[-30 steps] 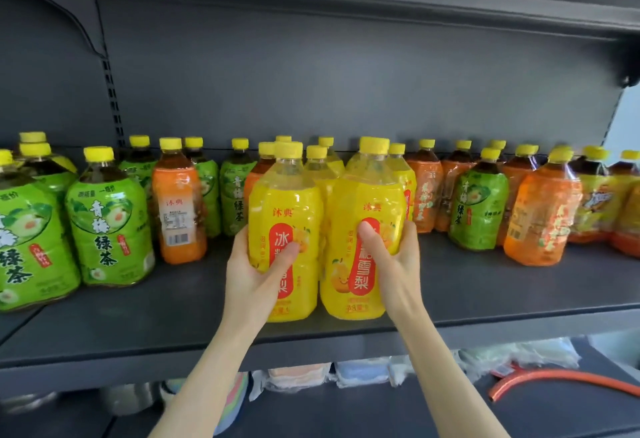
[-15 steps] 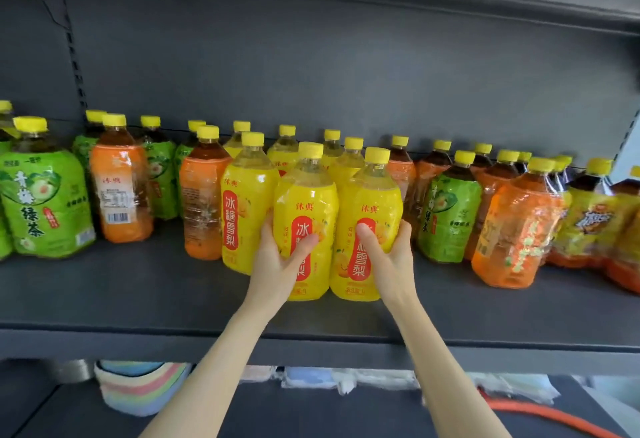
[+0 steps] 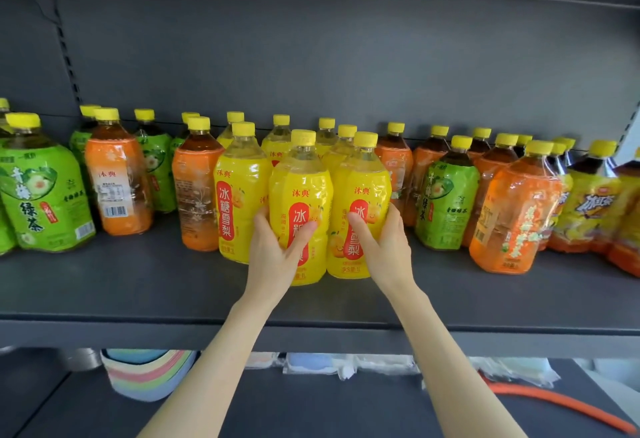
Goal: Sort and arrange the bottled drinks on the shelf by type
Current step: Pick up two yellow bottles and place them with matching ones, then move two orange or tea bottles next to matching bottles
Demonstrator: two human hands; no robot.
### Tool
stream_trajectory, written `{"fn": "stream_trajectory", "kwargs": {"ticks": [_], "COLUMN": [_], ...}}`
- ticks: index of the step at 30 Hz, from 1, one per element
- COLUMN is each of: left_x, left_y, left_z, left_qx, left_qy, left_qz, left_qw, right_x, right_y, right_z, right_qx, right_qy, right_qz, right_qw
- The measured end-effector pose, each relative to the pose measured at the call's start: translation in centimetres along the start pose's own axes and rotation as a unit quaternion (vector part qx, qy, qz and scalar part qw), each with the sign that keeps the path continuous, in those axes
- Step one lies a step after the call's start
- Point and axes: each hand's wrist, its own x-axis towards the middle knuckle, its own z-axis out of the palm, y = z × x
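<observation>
**Both hands on two yellow bottles at mid-shelf**

The left hand has its fingers wrapped around a yellow bottle; the right hand grips the neighbouring yellow bottle. Both bottles stand upright, touching, at frame centre on the grey shelf. A third yellow bottle stands just left. Orange bottles and green tea bottles fill the left; mixed ones crowd the right.

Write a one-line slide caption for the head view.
Both hands, left hand and right hand, grip two yellow bottles on a shelf.
</observation>
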Motion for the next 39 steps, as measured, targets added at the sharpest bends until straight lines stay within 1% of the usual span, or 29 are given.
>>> {"fn": "stream_trajectory", "kwargs": {"ticks": [2,5,8,10,12,15,20,25,29,33,36,39], "left_x": [-0.2,-0.8,-1.6,-2.3,-2.9,-3.4,-1.4,1.7,4.7,8.0,10.7,12.9], "left_y": [0.0,0.5,0.8,0.7,0.8,1.5,1.2,-1.0,-3.6,-6.0,-6.8,-7.1], "left_z": [-0.2,-0.7,-1.9,-2.9,-4.0,-5.9,-10.6,-15.6,-19.0,-21.1,-21.2,-20.6], "left_qx": [0.020,0.082,0.123,0.150,0.172,0.196,0.202,0.192,0.160,0.103,0.071,0.008], "left_qy": [0.012,0.026,0.020,0.022,0.034,0.037,0.062,0.065,0.020,-0.040,-0.131,-0.236], "left_qz": [0.001,0.010,0.012,0.024,0.048,0.084,0.088,0.079,0.056,0.027,-0.014,-0.041], "left_qw": [1.000,0.996,0.992,0.988,0.983,0.976,0.973,0.976,0.985,0.994,0.989,0.971], "right_x": [-0.3,-1.0,-2.1,-3.4,-4.6,-5.8,-6.5,-6.8,-6.5,-5.1,-3.8,-2.7], "right_y": [-0.1,-0.4,-0.2,-0.5,-1.4,-3.1,-6.9,-10.2,-12.5,-14.4,-15.1,-15.6], "right_z": [-0.7,-1.7,-2.3,-2.6,-2.5,-1.6,1.5,6.7,12.1,17.7,20.3,21.2], "right_qx": [-0.016,-0.062,-0.160,-0.199,-0.188,-0.138,-0.100,-0.079,-0.063,-0.066,-0.086,-0.097], "right_qy": [-0.023,-0.053,-0.036,-0.013,0.000,0.000,-0.002,0.011,0.037,0.072,0.075,0.088], "right_qz": [-0.004,-0.017,-0.046,-0.065,-0.093,-0.128,-0.172,-0.193,-0.187,-0.191,-0.179,-0.157], "right_qw": [1.000,0.996,0.985,0.978,0.978,0.982,0.980,0.978,0.980,0.977,0.977,0.979]}}
